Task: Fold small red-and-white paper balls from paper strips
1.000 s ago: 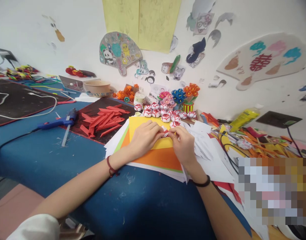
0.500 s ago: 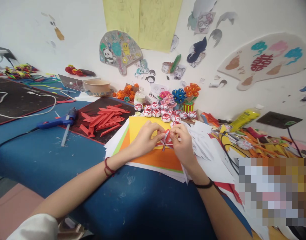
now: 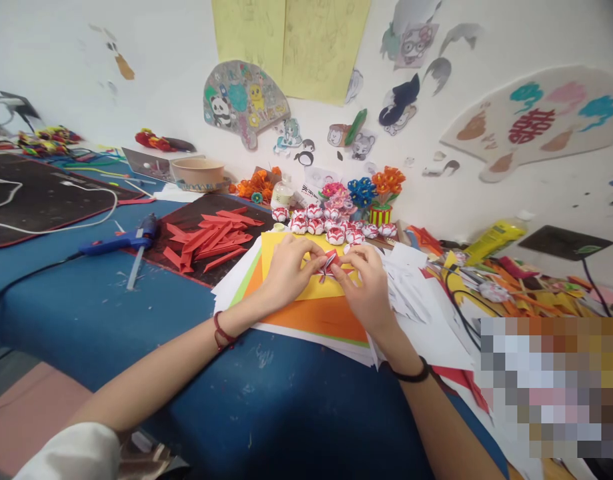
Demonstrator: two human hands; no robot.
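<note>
Between my two hands is a small red and white folded paper piece [image 3: 329,265] with several points sticking out. My left hand [image 3: 292,268] pinches its left side with thumb and forefinger. From the right, the thumb and fingers of my right hand [image 3: 365,283] close on the piece too. Both hands hover over a stack of coloured paper, with a yellow sheet [image 3: 273,250] on top and an orange sheet [image 3: 313,320] below. Just beyond my fingers stand several finished red and white paper flowers [image 3: 335,235] in rows.
Red folded paper strips [image 3: 211,240] lie piled on a dark mat [image 3: 169,223] to the left. A blue glue gun [image 3: 119,243] rests beside them. Paper scraps [image 3: 516,293] and a yellow bottle [image 3: 496,240] crowd the right. A bowl [image 3: 199,175] stands at the back.
The folded paper piece is turned and sits slightly higher, its folds opened differently. My right thumb has shifted inward against it. The whole view has swung slightly.
</note>
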